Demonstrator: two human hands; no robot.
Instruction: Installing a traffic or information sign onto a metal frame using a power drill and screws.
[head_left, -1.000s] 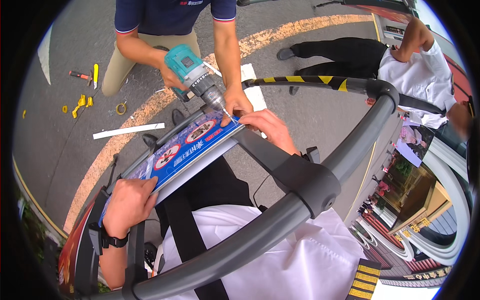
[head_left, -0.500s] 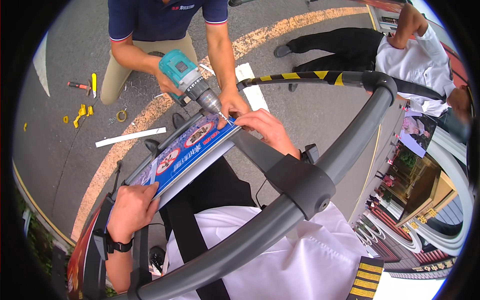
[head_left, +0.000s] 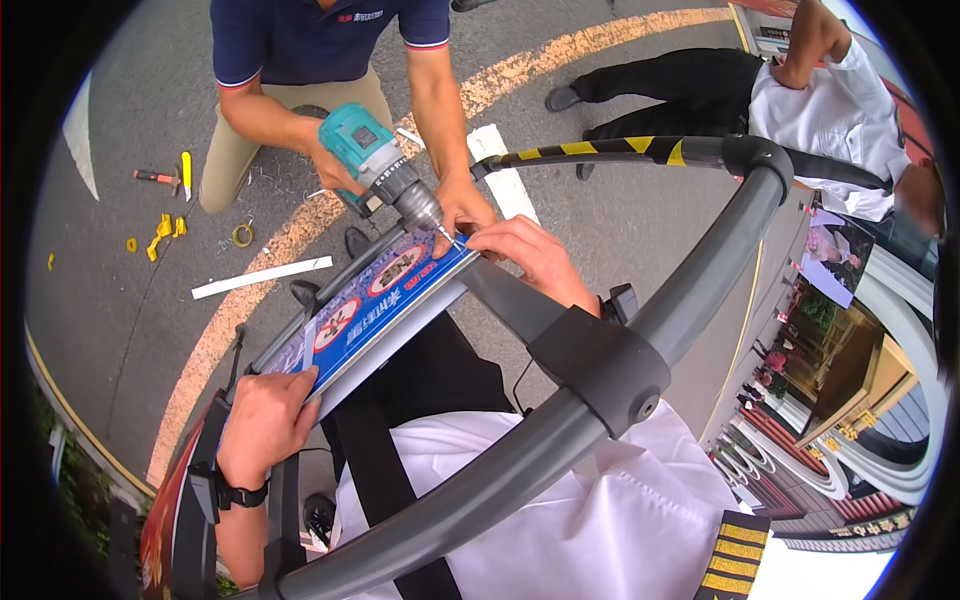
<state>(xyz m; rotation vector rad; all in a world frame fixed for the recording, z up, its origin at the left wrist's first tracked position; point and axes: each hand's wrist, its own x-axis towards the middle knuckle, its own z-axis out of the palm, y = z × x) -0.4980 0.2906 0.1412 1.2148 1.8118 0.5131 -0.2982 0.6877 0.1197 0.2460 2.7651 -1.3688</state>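
My left hand (head_left: 262,425) is closed on the near left corner of a flat blue sign board (head_left: 385,315) with red-ringed symbols. At its far right corner, my right hand (head_left: 535,258) pinches the edge with thumb and fingers. A person kneeling opposite holds a teal cordless drill (head_left: 360,145), its bit tip at that same corner, close by my right fingertips. That person's other hand (head_left: 462,205) presses on the board beside the bit. Whether the bit has entered the board, I cannot tell. The board lies against a dark grey tubular frame (head_left: 500,445).
A striped black-and-yellow bar (head_left: 600,150) curves off the frame. On the ground lie a hammer (head_left: 158,177), a yellow cutter knife (head_left: 187,175), a tape roll (head_left: 243,235), yellow scraps (head_left: 158,238) and a white strip (head_left: 262,277). Another person (head_left: 820,130) stands at right.
The view has shifted very slightly. Both my hands, the board and the drill keep nearly the same places relative to one another.
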